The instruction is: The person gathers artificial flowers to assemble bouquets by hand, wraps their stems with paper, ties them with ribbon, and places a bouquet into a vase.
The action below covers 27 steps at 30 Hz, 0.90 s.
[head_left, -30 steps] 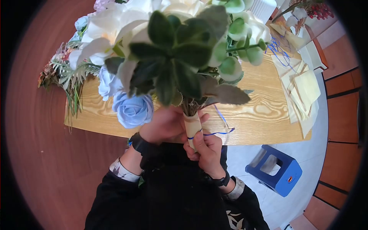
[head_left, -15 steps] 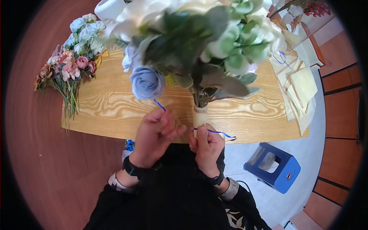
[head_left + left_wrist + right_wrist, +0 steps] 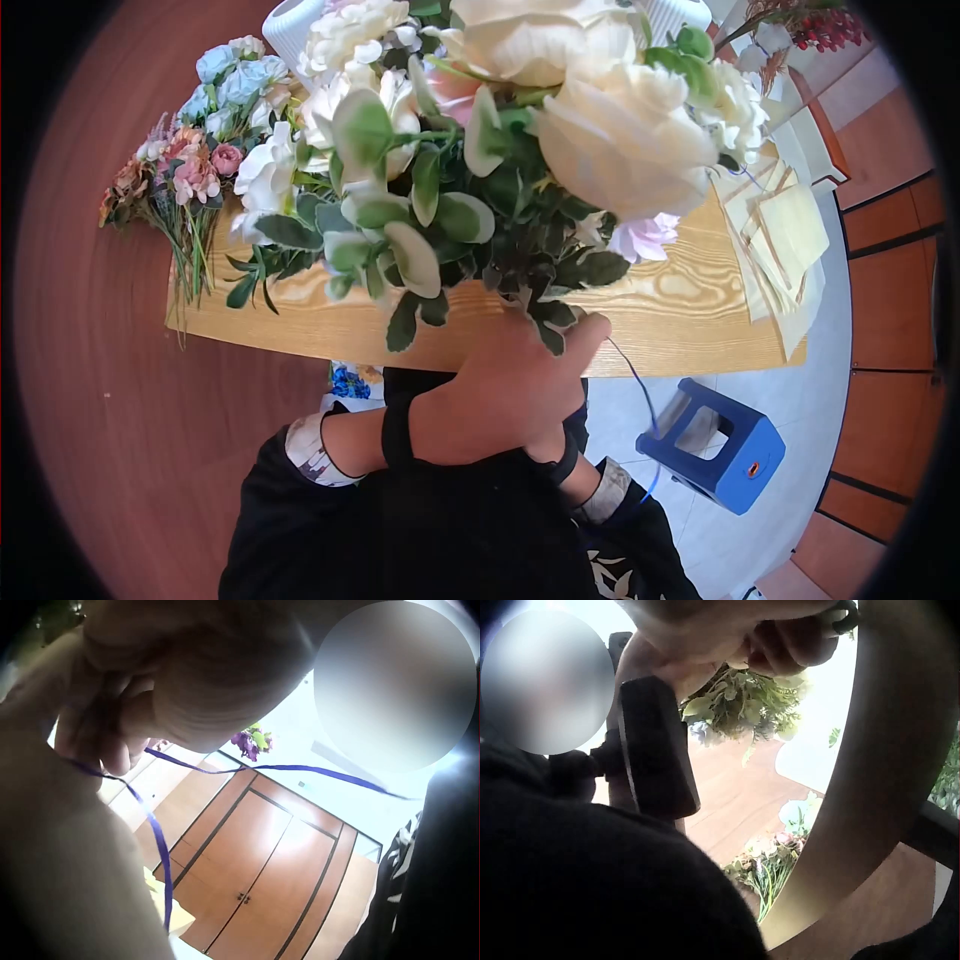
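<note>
A large bouquet (image 3: 470, 200) of cream and white artificial flowers with green leaves stands upright before me, its blooms over the table. My left hand (image 3: 490, 390) crosses in front of the bound stems, back of the hand toward the head camera. Under it my right hand (image 3: 546, 445) shows only in part, gripping the stems; the wrapped handle is hidden. A thin blue ribbon (image 3: 645, 390) trails from the left hand's fingertips down to the right. In the left wrist view this ribbon (image 3: 161, 855) runs from the left hand's curled fingers, which pinch it.
Loose flower bunches (image 3: 180, 180) lie along the left end of the wooden table (image 3: 690, 285). Cream wrapping sheets (image 3: 785, 240) are stacked at its right end. A blue stool (image 3: 720, 445) stands on the floor to the right. White ribbed vases (image 3: 290, 35) stand behind the bouquet.
My left hand has gone from beside the handle to across the front of it, over the right hand. The bouquet has turned, bringing cream flowers forward, and the ribbon now hangs right.
</note>
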### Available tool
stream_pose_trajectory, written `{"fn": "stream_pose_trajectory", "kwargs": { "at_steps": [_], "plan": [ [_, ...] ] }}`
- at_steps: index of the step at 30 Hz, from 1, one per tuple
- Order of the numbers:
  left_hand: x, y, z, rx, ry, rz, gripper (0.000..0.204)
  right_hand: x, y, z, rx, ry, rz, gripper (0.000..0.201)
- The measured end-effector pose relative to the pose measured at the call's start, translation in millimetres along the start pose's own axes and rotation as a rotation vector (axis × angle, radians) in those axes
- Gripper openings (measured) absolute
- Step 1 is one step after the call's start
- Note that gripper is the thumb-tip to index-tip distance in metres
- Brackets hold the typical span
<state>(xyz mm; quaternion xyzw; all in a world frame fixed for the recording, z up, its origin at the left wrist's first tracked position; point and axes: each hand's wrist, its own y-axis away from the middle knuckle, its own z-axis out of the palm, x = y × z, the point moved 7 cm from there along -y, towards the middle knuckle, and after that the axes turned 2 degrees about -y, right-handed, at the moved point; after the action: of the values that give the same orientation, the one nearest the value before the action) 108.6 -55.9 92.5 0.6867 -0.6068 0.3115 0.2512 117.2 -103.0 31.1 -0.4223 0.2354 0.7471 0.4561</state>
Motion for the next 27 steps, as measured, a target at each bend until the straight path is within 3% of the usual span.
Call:
{"fn": "stream_pose_trajectory", "kwargs": {
  "at_steps": [1, 3, 4, 6, 8, 9, 10, 12, 13, 15, 18, 20, 22, 23, 24, 26, 27],
  "plan": [
    [1, -2, 1, 0.001, 0.002, -0.003, 0.027, 0, 1, 0, -0.034, 0.047, -0.055, 0.023],
    [6, -7, 18, -0.214, -0.249, 0.056, 0.032, 0, 2, -1, -0.1, 0.14, -0.169, 0.022],
    [7, -6, 18, -0.215, -0.25, 0.058, 0.032, 0, 2, -2, -0.131, 0.186, -0.228, 0.021],
    [35, 8, -19, 0.359, 0.031, 0.426, 0.029, -3, 1, -3, -0.183, 0.278, -0.355, 0.021],
    [18, 33, -41, 0.364, 0.077, 0.391, 0.025, -14, 0, 3, -0.228, 0.371, -0.471, 0.02],
    [6, 43, -52, 0.378, 0.121, 0.35, 0.022, 5, -3, -4, -0.211, 0.209, 0.136, 0.027],
    [-2, 45, -53, 0.372, 0.122, 0.349, 0.022, 0, -3, -4, -0.205, 0.207, 0.137, 0.027],
    [-76, 45, -36, 0.357, 0.625, -0.347, 0.018, 22, 7, 1, -0.178, -0.211, 0.578, 0.029],
    [-83, 43, -33, 0.369, 0.627, -0.354, 0.018, 22, 9, 5, -0.231, -0.158, 0.585, 0.038],
    [-92, 32, 8, -0.009, 1.18, -0.502, 0.02, 24, 11, 10, -0.292, -0.139, 0.575, 0.038],
    [-147, 32, 50, -0.084, 1.113, -0.446, 0.025, 23, 12, 15, -0.351, -0.111, 0.537, 0.037],
    [-142, 23, 50, -0.137, 1.08, -0.416, 0.028, 21, 11, 13, -0.354, -0.098, 0.518, 0.037],
    [-88, 6, 28, -0.203, 1.459, -0.342, 0.029, 25, 15, 10, -0.321, -0.134, 0.585, 0.037],
    [-80, 5, 22, -0.134, 1.733, -0.29, 0.021, 25, 15, 10, -0.321, -0.133, 0.587, 0.037],
    [-80, 6, 21, -0.134, 1.733, -0.29, 0.021, 25, 14, 9, -0.313, -0.143, 0.582, 0.037],
    [-84, 9, 24, -0.13, 2.2, -0.416, 0.02, 24, 13, 8, -0.304, -0.153, 0.576, 0.038],
    [-94, 10, 24, -0.104, 2.104, -0.406, 0.024, 22, 13, 9, -0.29, -0.166, 0.578, 0.036]
  ]
}}
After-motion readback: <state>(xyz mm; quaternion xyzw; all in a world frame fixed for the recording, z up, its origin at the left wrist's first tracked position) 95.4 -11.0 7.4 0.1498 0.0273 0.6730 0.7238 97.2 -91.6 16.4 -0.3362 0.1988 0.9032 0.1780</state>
